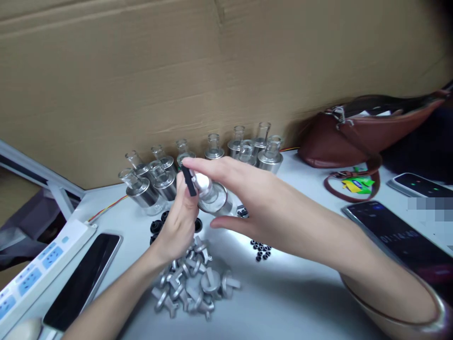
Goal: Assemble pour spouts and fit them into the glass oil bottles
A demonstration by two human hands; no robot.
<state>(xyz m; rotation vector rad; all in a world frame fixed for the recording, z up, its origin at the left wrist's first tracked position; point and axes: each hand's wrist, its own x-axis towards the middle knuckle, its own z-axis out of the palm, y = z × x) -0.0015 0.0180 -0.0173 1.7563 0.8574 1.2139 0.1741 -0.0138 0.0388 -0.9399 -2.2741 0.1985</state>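
Over the table, a small glass bottle (216,200) with a metallic lower part leans between my hands. At its neck sits a silvery fitting with a flat black piece (188,179). My left hand (179,224) is closed around this end, thumb against the black piece; its other fingers are mostly hidden. My right hand (244,189) reaches across the bottle, thumb and fingers spread, with a fingertip at the top of the black piece. Below lie a heap of grey winged parts (193,283), small black rings (260,250) and round black caps (155,226).
Several similar glass bottles (141,189) stand along the cardboard wall (177,85). At left are a power strip (30,278) and a phone (85,278). A brown bag (329,141), a green-yellow packet (357,185) and another phone (385,231) lie right.
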